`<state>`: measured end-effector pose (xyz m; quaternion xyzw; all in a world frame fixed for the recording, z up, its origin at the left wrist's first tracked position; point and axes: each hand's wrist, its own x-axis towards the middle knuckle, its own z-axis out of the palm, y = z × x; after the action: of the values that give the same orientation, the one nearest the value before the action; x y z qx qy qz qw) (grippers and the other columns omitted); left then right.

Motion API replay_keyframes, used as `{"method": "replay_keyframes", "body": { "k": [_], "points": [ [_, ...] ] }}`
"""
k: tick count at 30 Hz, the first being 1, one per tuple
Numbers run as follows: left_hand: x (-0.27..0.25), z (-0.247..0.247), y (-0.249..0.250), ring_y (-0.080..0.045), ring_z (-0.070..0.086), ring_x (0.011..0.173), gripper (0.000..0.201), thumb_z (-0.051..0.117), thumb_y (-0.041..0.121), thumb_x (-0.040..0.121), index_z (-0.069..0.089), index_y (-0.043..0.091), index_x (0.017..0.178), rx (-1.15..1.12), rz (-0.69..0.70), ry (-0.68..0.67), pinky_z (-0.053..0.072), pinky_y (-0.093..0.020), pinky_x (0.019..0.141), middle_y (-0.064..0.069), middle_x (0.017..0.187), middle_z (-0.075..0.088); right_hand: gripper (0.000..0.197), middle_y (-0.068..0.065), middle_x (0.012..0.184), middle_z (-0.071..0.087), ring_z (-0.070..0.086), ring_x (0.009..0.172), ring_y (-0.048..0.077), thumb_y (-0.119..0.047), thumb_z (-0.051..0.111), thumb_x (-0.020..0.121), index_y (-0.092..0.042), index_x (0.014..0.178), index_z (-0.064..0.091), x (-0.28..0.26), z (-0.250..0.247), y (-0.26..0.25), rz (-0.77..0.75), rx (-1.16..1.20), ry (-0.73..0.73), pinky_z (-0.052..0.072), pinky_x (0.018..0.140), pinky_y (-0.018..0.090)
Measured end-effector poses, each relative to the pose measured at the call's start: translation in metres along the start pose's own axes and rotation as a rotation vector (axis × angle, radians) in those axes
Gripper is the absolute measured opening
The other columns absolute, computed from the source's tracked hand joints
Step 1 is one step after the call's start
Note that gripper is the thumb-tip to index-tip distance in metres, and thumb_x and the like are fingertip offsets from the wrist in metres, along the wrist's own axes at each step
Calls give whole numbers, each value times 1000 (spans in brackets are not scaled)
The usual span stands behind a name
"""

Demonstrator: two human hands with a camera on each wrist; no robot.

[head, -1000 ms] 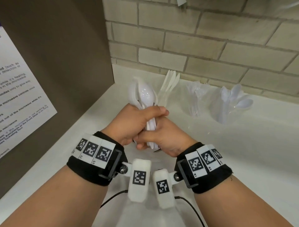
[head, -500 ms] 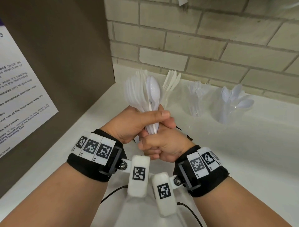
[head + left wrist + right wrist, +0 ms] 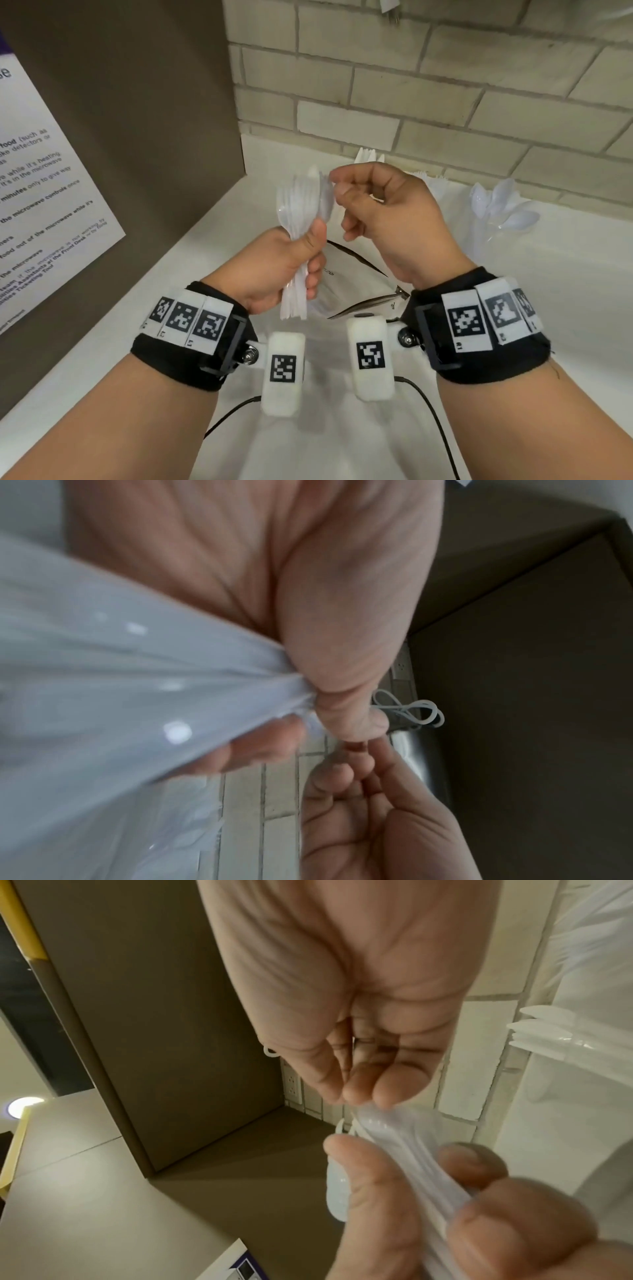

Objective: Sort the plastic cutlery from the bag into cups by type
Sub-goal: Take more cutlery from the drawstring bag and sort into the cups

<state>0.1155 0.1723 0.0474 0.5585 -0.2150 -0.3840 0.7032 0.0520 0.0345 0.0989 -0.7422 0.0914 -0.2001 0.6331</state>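
Note:
My left hand point(image 3: 313, 255) grips a bundle of white plastic cutlery point(image 3: 303, 209) by the handles, spoon and fork heads pointing up. My right hand point(image 3: 337, 192) is at the top of the bundle, thumb and fingertips pinching the bowl of a spoon point(image 3: 325, 202). The right wrist view shows those fingertips point(image 3: 356, 1096) on the spoon's tip point(image 3: 380, 1123), with the left hand point(image 3: 445, 1218) holding the bundle below. In the left wrist view the handles point(image 3: 137, 683) blur across my palm. The clear bag point(image 3: 359, 287) lies on the counter under my hands.
Three clear cups stand along the brick wall: knives point(image 3: 368, 157) behind my right hand, forks point(image 3: 436, 185), spoons point(image 3: 496, 212) at the right. A brown panel with a printed notice point(image 3: 41, 205) walls off the left. The white counter point(image 3: 548, 308) runs right.
Both hands rose. My right hand left the bundle's handles and went up to its top, where it now pinches a spoon. The bag beneath has come into view.

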Motion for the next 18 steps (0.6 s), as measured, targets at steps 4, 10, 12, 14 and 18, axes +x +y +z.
{"method": "replay_keyframes", "body": {
  "k": [4,10,12,14,18],
  "points": [
    [2,-1,-9,-18,46,52,53,67,59,72,53,11,88,-42,-30,-79,44,-30,55,-4,62,45,15,5,76,59,61,58,11,-7,60,92,-9,107,64,2,2,2,1,-19,-11,54,58,25],
    [1,-1,-14,-18,47,60,43,60,55,76,54,14,89,-51,-74,-114,47,-32,61,-4,68,47,22,2,71,55,60,56,9,-14,64,91,-14,113,64,2,0,6,49,-79,-44,56,60,26],
    [0,2,-14,-17,45,60,34,51,47,82,52,14,90,-25,-91,-104,46,-32,62,-4,69,44,18,-1,66,55,59,55,10,-17,65,90,-16,109,65,4,0,7,62,-105,-25,59,60,31],
    [1,5,-15,-16,45,60,29,52,42,83,53,14,90,-4,-100,-91,47,-31,62,-3,70,45,12,-2,61,54,57,50,9,-19,68,89,-17,100,66,5,0,6,77,-99,17,58,55,29],
    [1,6,-18,-16,50,62,24,57,38,82,55,15,88,17,-103,-65,49,-31,61,-1,70,54,5,-7,54,56,57,45,9,-17,68,88,-13,91,66,6,1,7,74,-102,72,55,48,24]
  ]
}}
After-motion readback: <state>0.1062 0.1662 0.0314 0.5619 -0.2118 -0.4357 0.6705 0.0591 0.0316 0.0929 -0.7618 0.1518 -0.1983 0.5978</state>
